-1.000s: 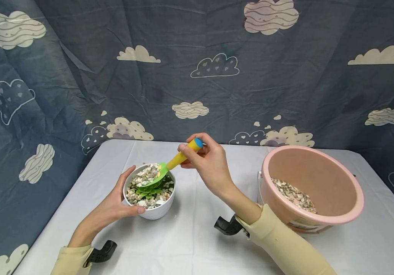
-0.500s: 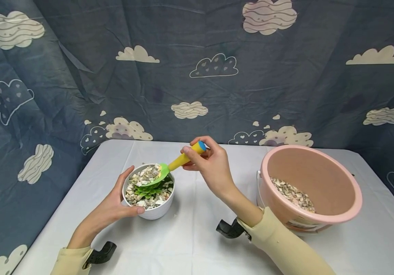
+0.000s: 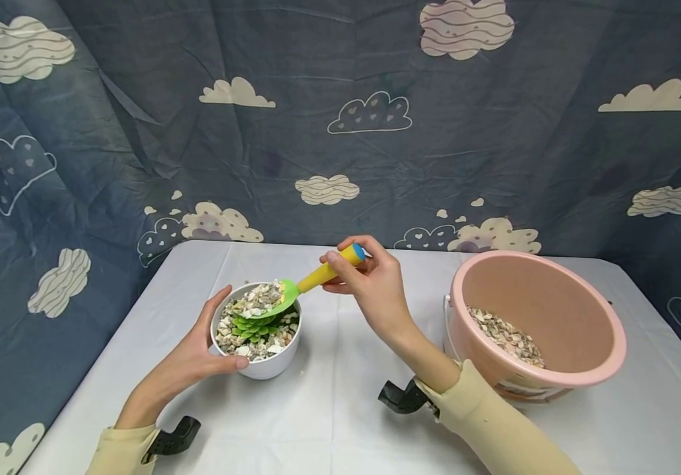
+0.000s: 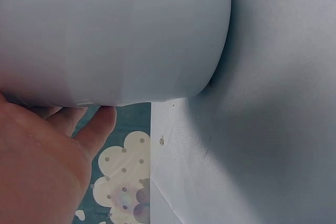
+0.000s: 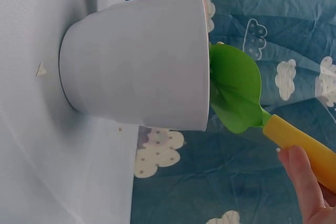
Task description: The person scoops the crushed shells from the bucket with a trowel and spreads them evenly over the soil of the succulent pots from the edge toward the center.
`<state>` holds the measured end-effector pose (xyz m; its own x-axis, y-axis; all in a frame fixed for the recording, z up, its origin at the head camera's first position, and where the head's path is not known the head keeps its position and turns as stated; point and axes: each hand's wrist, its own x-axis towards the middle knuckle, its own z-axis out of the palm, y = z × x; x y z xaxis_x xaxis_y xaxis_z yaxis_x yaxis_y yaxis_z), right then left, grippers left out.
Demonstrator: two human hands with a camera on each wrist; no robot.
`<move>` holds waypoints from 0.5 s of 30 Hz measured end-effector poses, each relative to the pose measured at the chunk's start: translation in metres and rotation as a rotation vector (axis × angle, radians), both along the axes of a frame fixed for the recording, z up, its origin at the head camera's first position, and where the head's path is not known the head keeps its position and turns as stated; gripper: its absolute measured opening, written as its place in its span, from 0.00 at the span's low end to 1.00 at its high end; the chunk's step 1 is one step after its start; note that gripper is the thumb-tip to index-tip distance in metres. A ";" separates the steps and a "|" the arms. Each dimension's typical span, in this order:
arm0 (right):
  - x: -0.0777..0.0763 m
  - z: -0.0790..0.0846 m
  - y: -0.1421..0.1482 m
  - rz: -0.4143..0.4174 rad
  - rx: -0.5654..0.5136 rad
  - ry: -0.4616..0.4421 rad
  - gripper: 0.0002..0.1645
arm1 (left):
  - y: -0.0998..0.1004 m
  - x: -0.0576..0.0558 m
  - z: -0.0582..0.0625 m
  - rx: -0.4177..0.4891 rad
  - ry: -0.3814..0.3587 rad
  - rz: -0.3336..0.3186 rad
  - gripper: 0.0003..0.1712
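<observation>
A white flowerpot (image 3: 269, 367) stands on the table at left, holding a green succulent (image 3: 251, 328) ringed by pale gravel-like chips. My left hand (image 3: 194, 353) grips the pot's left side, thumb at the near rim, fingers round the back. My right hand (image 3: 370, 284) holds a toy trowel by its yellow handle (image 3: 323, 274), blue at the end. The trowel's green blade (image 5: 236, 87) is over the pot's mouth, loaded with chips and covering part of the plant. In the right wrist view the blade's underside shows right at the rim.
A pink bucket (image 3: 604, 330) with chips (image 3: 507, 336) at its bottom stands on the right of the white-covered table (image 3: 340, 422). Behind hangs a dark blue cloth (image 3: 376, 66) with cloud prints. A stray chip (image 5: 41, 70) lies near the pot.
My right hand has moved slightly right, drawing the trowel back with it; the blade stays over the pot and still bears chips. The left hand and pot hold their place.
</observation>
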<state>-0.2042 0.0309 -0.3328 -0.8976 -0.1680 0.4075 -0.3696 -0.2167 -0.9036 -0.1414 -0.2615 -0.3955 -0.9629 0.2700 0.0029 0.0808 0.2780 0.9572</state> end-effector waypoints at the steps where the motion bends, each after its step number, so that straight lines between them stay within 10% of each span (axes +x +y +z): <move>1: 0.000 0.000 0.001 -0.003 -0.001 0.000 0.16 | 0.000 0.000 0.000 0.000 -0.002 0.001 0.67; 15: -0.005 0.001 0.011 -0.043 -0.002 0.026 0.16 | -0.004 -0.001 -0.001 0.008 -0.008 -0.016 0.66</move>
